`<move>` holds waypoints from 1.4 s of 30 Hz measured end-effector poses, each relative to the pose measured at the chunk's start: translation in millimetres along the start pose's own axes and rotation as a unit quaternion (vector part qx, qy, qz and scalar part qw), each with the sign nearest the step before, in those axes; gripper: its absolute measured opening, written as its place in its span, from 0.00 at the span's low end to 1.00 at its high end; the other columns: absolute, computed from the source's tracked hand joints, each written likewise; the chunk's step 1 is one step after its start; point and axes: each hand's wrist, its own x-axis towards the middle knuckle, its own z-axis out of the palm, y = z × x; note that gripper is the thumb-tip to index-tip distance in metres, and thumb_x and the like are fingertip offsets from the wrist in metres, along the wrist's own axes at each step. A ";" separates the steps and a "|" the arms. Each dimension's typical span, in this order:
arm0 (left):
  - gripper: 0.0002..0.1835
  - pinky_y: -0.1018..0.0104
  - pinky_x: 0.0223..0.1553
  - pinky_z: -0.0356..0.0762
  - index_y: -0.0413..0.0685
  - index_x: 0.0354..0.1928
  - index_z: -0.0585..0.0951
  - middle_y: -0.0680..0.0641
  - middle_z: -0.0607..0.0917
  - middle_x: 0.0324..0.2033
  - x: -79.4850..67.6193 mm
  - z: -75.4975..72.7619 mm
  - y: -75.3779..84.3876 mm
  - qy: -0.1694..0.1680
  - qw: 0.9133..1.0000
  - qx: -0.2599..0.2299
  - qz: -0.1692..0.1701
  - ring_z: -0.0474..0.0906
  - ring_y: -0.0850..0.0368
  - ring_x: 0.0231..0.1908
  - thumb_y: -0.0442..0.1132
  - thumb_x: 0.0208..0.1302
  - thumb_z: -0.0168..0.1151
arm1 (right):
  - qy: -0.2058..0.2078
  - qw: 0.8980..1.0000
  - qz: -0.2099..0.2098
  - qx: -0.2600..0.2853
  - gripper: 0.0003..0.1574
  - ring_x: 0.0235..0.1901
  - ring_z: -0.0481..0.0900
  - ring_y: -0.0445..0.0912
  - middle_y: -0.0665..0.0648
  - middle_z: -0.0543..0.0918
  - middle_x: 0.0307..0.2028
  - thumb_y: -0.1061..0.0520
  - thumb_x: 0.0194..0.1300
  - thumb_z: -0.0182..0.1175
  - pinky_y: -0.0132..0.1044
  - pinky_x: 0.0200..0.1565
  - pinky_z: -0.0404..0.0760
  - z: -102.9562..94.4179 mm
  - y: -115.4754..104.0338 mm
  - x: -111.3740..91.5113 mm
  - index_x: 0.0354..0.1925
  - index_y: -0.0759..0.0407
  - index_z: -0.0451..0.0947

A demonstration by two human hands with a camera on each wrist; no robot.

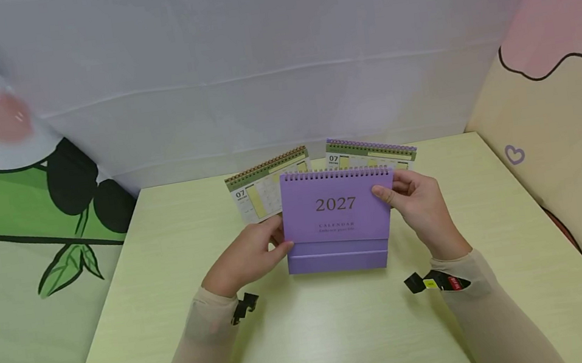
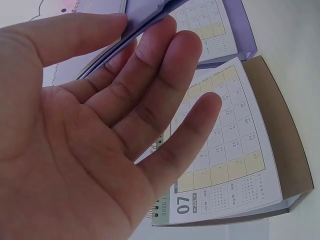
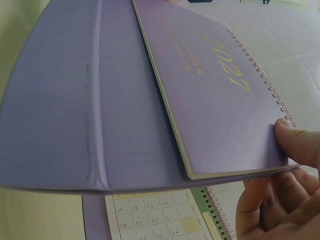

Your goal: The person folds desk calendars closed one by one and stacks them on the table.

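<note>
From the head view I see a purple calendar (image 1: 342,254) marked 2027 between two hands, over the worktop (image 1: 317,337); whether its base touches the surface I can't tell. The right hand (image 1: 423,210) pinches its upper corner, thumb on the cover and fingers behind. The left hand (image 1: 250,254) pinches the opposite side edge between thumb and fingertips, its little finger extended apart in my left wrist view. Behind it stand a brown-backed calendar (image 1: 265,192) and a purple-ringed calendar (image 1: 370,154), both showing 07, near the pale backdrop (image 1: 260,118).
</note>
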 end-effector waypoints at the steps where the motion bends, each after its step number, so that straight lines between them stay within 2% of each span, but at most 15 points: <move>1: 0.17 0.57 0.55 0.90 0.42 0.70 0.84 0.47 0.96 0.51 0.1 0.2 -0.2 0.000 1.000 0.001 0.000 0.90 0.58 0.49 0.36 0.87 0.69 | 0.000 1.000 0.000 0.000 0.24 0.41 0.96 0.33 0.33 0.97 0.39 0.60 0.83 0.75 0.28 0.50 0.94 0.1 0.0 0.0 0.68 0.74 0.86; 25: 0.14 0.59 0.53 0.90 0.42 0.66 0.86 0.48 0.96 0.49 0.5 0.3 -1.4 0.002 1.000 0.011 0.010 0.89 0.59 0.46 0.35 0.86 0.69 | 0.001 1.000 0.015 0.002 0.26 0.42 0.96 0.33 0.33 0.97 0.41 0.60 0.83 0.76 0.27 0.51 0.94 1.6 2.3 2.2 0.70 0.72 0.86; 42: 0.12 0.61 0.50 0.88 0.43 0.63 0.86 0.48 0.96 0.47 1.7 0.9 -0.2 0.000 1.000 0.017 0.003 0.88 0.60 0.45 0.36 0.85 0.69 | -0.006 1.000 0.012 0.005 0.26 0.43 0.96 0.33 0.34 0.98 0.42 0.59 0.83 0.75 0.27 0.53 0.94 1.8 3.3 3.3 0.70 0.72 0.86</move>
